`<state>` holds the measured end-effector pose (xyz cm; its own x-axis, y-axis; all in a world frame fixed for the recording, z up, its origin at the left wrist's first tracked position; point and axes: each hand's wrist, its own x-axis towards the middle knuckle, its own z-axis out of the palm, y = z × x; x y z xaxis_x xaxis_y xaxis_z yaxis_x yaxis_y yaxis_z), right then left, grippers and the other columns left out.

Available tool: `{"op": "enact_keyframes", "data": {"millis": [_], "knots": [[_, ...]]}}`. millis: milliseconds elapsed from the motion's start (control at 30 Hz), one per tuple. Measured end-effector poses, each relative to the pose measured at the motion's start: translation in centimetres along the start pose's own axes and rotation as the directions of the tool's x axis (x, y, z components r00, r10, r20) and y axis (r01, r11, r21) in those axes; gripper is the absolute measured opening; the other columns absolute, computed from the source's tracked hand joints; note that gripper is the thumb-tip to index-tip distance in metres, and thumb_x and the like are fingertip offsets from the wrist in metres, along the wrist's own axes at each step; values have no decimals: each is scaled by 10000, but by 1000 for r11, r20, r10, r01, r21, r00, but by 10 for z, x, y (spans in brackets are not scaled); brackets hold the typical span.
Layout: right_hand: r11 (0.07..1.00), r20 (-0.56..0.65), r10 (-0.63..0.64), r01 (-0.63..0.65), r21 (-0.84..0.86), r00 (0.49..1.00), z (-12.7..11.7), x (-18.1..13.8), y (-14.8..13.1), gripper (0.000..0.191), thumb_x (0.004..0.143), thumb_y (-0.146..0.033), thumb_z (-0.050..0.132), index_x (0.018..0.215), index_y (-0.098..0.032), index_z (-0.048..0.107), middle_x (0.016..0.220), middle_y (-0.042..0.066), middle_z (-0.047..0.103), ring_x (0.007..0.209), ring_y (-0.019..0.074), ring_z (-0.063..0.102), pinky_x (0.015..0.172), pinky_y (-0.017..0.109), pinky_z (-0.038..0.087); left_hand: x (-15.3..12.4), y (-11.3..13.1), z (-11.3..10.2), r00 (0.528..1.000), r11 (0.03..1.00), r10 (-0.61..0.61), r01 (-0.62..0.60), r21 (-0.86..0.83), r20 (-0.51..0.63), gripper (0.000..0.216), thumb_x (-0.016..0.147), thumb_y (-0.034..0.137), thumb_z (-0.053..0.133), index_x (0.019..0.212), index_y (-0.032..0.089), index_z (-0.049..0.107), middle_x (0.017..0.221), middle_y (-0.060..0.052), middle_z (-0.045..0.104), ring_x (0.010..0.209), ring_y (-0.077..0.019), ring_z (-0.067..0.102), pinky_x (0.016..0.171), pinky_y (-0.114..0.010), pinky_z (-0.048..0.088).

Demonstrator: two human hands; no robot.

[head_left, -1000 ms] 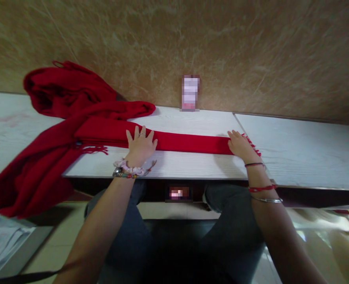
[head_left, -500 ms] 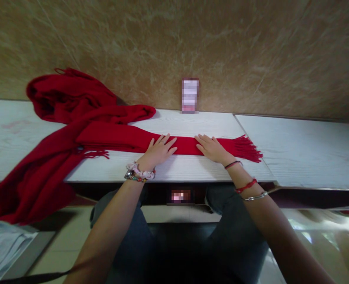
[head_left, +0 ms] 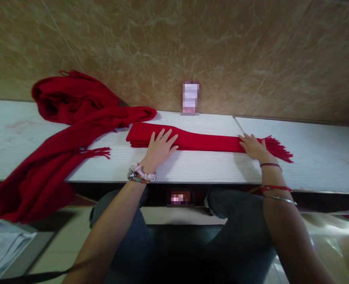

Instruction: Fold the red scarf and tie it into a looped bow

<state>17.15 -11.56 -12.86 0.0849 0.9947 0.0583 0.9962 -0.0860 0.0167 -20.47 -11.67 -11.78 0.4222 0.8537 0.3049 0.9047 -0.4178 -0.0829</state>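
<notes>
A red fringed scarf [head_left: 204, 142], folded lengthwise into a narrow strip, lies across the white wood-grain table in front of me. My left hand [head_left: 160, 148] rests on its thicker, layered left part, fingers spread. Near the fringe at the right end, my right hand [head_left: 253, 148] lies on the strip with its fingers stretched out; its fingertips touch the cloth. To the left is a second red scarf [head_left: 74, 130], loosely heaped, with one part hanging over the table's front edge and a tassel of fringe lying on the tabletop.
The white table [head_left: 319, 157] runs along a brown marble-patterned wall [head_left: 168, 47], with a seam between its panels. A blurred-out phone-like object [head_left: 190, 98] leans at the wall. At lower left, a box [head_left: 29, 248] holds papers.
The folded scarf has slid to the right, away from the heaped one. My right hand has moved right with it, while my left hand has stayed nearly in place.
</notes>
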Motion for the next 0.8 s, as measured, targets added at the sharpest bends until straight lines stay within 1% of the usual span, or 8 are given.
{"op": "enact_keyframes", "data": {"millis": [100, 167, 233, 333, 433, 533, 667, 800], "knots": [[999, -87, 53, -53, 2, 995, -6, 0, -8, 490, 976, -246, 248, 1426, -151, 417, 1530, 165, 310, 1402, 373, 258, 1043, 684, 270, 1, -2, -1, 998, 998, -62, 62, -11, -5, 490, 971, 384, 371, 1425, 207, 426, 1497, -116, 387, 1393, -318, 317, 1119, -552, 248], [999, -131, -4, 9, 34, 991, -10, 2, -31, 485, 970, -229, 254, 1413, -148, 436, 1521, 161, 330, 1397, 342, 286, 1059, 627, 307, 2, -2, -2, 997, 997, -80, 80, -18, 8, 495, 968, 386, 372, 1428, 209, 420, 1501, -116, 382, 1393, -315, 318, 1122, -550, 243], [974, -178, -185, 204, 100, 967, -13, 4, -65, 475, 966, -226, 282, 1396, -132, 460, 1488, 166, 390, 1383, 313, 328, 1067, 561, 345, 3, 0, -2, 996, 996, -82, 83, -31, 21, 496, 965, 387, 374, 1429, 218, 417, 1502, -109, 381, 1394, -306, 317, 1127, -546, 234], [860, -155, -461, 483, 162, 874, -15, 6, -122, 467, 965, -263, 337, 1405, -159, 455, 1474, 136, 422, 1376, 274, 351, 1083, 513, 346, 6, -3, -4, 996, 994, -86, 88, -58, 27, 499, 961, 394, 376, 1431, 230, 411, 1503, -98, 383, 1396, -295, 315, 1133, -538, 226], [789, -88, -584, 589, 173, 807, -13, 5, -161, 495, 963, -310, 384, 1427, -142, 418, 1491, 150, 391, 1387, 268, 329, 1090, 496, 340, 6, -19, -6, 988, 985, -155, 156, -77, 17, 523, 951, 428, 383, 1433, 225, 404, 1507, -110, 372, 1399, -317, 303, 1122, -561, 231], [798, -24, -584, 579, 164, 811, -12, 5, -174, 514, 958, -313, 416, 1437, -126, 395, 1494, 164, 380, 1381, 276, 339, 1084, 503, 342, 3, -44, -5, 961, 955, -278, 276, -111, 4, 601, 921, 489, 422, 1444, 195, 378, 1521, -159, 327, 1405, -362, 275, 1093, -587, 263], [810, -3, -571, 565, 155, 821, -13, 3, -172, 528, 962, -297, 416, 1439, -75, 375, 1497, 170, 368, 1390, 261, 325, 1106, 459, 325, -6, -75, 0, 882, 844, -464, 467, -262, 78, 792, 822, 543, 564, 1462, 148, 311, 1503, -248, 310, 1356, -405, 355, 1030, -565, 365], [814, -6, -570, 566, 127, 821, -12, 2, -170, 524, 963, -281, 409, 1439, -64, 372, 1501, 174, 359, 1387, 275, 329, 1102, 474, 324, -9, -91, -2, 895, 773, -433, 431, -466, 110, 915, 731, 419, 694, 1474, 127, 249, 1435, -225, 432, 1300, -331, 460, 1042, -447, 403]]}}
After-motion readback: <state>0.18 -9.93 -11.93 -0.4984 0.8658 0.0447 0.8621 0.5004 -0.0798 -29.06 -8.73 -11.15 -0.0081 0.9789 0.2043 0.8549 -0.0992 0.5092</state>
